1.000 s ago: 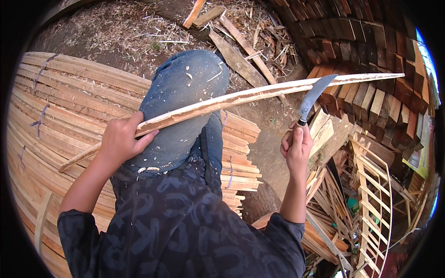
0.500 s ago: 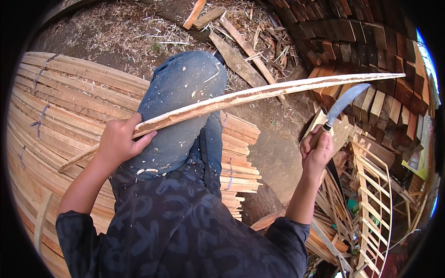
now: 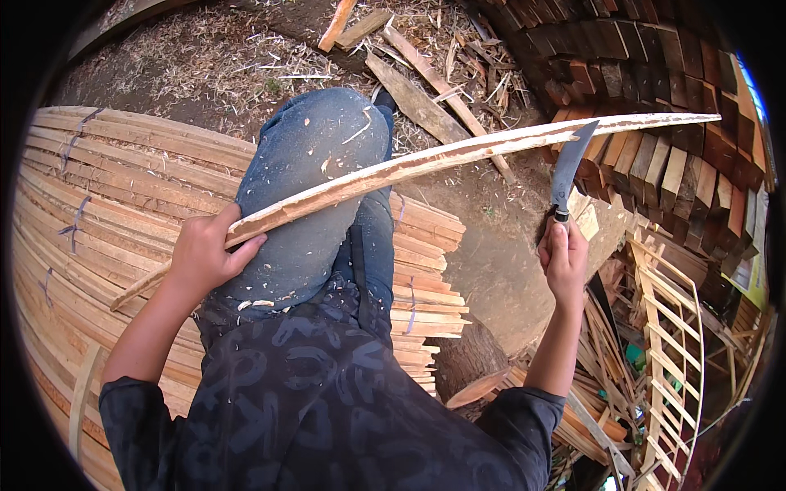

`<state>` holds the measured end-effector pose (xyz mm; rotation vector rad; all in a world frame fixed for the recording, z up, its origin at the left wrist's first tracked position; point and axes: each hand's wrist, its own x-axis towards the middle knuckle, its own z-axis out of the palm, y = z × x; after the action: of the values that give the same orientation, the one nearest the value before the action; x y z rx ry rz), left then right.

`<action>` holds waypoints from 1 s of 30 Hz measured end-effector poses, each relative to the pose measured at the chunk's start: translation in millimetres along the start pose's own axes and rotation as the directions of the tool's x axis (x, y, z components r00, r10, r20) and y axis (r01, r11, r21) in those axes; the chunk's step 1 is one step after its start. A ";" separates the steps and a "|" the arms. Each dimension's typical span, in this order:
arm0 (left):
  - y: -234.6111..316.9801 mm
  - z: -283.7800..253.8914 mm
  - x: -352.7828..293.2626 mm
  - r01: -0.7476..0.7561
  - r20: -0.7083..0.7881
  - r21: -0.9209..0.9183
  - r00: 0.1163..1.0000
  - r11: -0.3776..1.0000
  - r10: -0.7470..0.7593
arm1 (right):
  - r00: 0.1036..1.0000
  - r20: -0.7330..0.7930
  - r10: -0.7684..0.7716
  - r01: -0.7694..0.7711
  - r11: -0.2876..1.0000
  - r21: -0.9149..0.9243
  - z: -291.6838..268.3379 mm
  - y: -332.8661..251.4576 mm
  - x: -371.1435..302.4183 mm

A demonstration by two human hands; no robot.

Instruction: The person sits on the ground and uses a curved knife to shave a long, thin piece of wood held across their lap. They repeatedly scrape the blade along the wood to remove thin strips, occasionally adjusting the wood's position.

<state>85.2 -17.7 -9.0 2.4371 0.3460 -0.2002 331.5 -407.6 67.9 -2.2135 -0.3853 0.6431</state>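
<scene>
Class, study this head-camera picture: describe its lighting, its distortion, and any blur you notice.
Head view: daylight from above, with soft shadows below the long wooden strip and the knee. Fisheye bending curves the stacked slats and leaves black corners. The left hand, right hand and knife blade look sharp, without motion blur.

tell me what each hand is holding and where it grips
Left hand grips the long wooden strip near its lower end. Right hand grips the knife by its handle.
</scene>
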 end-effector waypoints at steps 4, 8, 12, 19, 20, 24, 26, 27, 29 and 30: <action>1.4 0.0 -1.7 -0.004 0.010 -0.013 1.000 1.000 0.004 | 0.918 -0.396 -0.007 0.269 0.746 0.610 -7.2 -2.1 10.6; 5.1 -2.6 2.6 -0.037 0.000 0.001 0.999 0.999 0.037 | 0.859 0.498 -0.118 0.204 0.971 -0.122 81.9 -8.6 -10.1; 4.8 -2.9 -1.2 -0.030 -0.010 0.016 0.999 0.999 0.031 | 0.915 0.401 -0.045 0.123 0.977 -0.172 59.9 -21.8 1.7; 4.4 -3.4 1.4 -0.007 0.004 -0.027 1.000 1.000 0.007 | 0.894 0.442 0.070 -0.167 0.969 0.183 69.8 12.9 -14.0; 3.3 -3.1 0.9 0.004 0.012 -0.039 1.000 0.999 -0.004 | 0.898 0.439 0.039 -0.156 0.960 0.234 71.9 18.7 -18.1; 7.4 -4.6 1.0 0.010 -0.004 -0.041 1.000 0.999 -0.010 | 0.950 0.312 0.006 -0.227 0.698 0.679 72.5 18.9 -35.7; 7.5 -4.5 1.2 0.014 0.000 -0.040 1.000 0.999 -0.014 | 0.995 0.091 -0.036 -0.027 0.794 0.608 68.8 6.5 -31.5; 8.4 -4.8 2.8 0.012 0.012 -0.031 1.000 0.999 -0.012 | 0.999 -0.047 -0.024 0.045 0.854 0.518 61.9 -4.3 -26.7; 8.5 -6.3 2.2 0.023 0.029 -0.024 0.999 0.999 -0.022 | 0.967 -0.255 0.006 0.133 0.841 0.524 42.3 -9.6 -15.5; 8.5 -6.3 2.2 0.021 0.027 -0.021 0.999 1.000 -0.020 | 0.945 -0.324 0.049 0.175 0.760 0.625 31.5 -7.5 -10.5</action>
<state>90.1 -19.6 0.4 2.4079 0.3597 -0.2372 304.7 -388.5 59.2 -1.5764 -0.0427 0.2923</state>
